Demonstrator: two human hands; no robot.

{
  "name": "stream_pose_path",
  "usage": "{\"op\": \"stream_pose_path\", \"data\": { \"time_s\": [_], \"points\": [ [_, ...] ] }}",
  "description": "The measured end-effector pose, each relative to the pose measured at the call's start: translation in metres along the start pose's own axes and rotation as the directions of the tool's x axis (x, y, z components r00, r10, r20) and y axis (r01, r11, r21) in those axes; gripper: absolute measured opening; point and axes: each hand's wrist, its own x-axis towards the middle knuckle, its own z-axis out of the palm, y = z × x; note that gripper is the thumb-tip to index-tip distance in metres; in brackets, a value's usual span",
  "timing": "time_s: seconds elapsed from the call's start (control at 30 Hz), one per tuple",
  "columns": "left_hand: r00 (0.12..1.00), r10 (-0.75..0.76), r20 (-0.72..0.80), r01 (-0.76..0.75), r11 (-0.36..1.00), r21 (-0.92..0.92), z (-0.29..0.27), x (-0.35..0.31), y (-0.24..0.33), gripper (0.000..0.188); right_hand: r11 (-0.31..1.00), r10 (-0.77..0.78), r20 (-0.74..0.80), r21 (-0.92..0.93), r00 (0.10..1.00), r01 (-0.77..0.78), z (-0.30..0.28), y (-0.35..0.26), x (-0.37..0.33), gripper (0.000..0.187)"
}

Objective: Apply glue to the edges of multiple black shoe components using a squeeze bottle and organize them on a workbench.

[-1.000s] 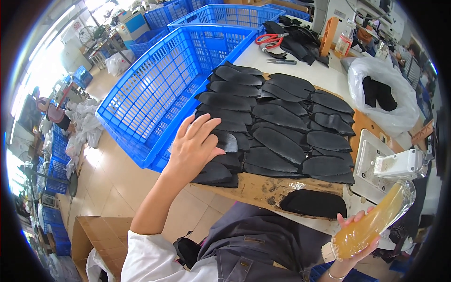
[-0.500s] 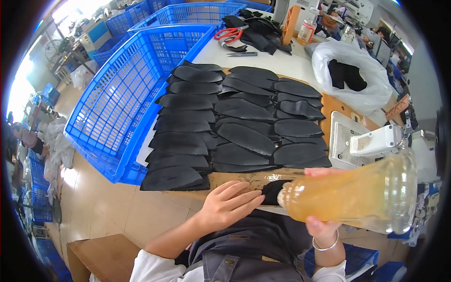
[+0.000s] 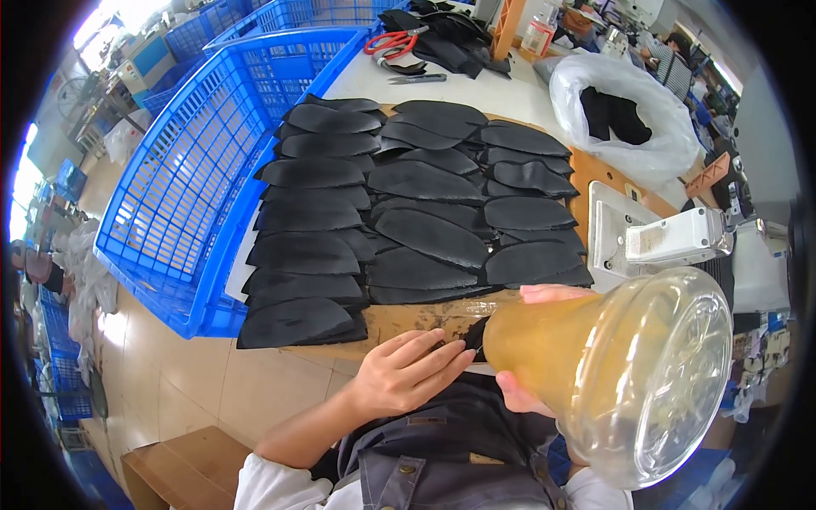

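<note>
My right hand (image 3: 520,394) is wrapped round a clear plastic bottle (image 3: 548,344) of amber liquid, fingers on its far side and thumb on its near side. The bottle lies tilted, base toward me at the right. Its mouth end is down at a black piece (image 3: 477,333) on the front edge of a brown board (image 3: 399,323); the bottle hides the mouth and part of the piece. My left hand (image 3: 406,371) lies with fingers stretched out, fingertips touching the piece's left edge. Beyond, several curved black pieces (image 3: 429,234) overlap in three columns on the board.
A blue crate (image 3: 200,153) stands at the left. Red-handled scissors (image 3: 395,42), small snips (image 3: 418,78) and black scraps (image 3: 455,44) lie at the back. A plastic bag (image 3: 671,127) with black pieces and a white machine arm (image 3: 676,236) are at the right.
The bottle has tipped further, with its base swung toward me and its mouth end shifted left over the black piece. My left hand stays nearly in place. The whole view has shifted slightly.
</note>
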Motion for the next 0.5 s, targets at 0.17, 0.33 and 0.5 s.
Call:
{"op": "stream_pose_path", "data": {
  "time_s": [0.17, 0.33, 0.5],
  "points": [
    [0.999, 0.037, -0.009, -0.037, 0.998, 0.054, 0.006, 0.000, 0.002, 0.032, 0.997, 0.006, -0.315, 0.079, 0.949, 0.020, -0.001, 0.029, -0.027, 0.064],
    [0.999, 0.032, -0.007, -0.032, 0.998, 0.058, 0.005, -0.001, 0.001, 0.029, 0.988, 0.156, -0.554, 0.093, 0.818, -0.125, -0.016, 0.035, -0.057, 0.063],
    [0.999, 0.038, -0.037, -0.036, 0.999, 0.039, 0.007, 0.001, 0.002, 0.028, 0.981, 0.181, -0.681, 0.069, 0.710, -0.184, -0.030, 0.029, -0.073, 0.066]
  ]
}}
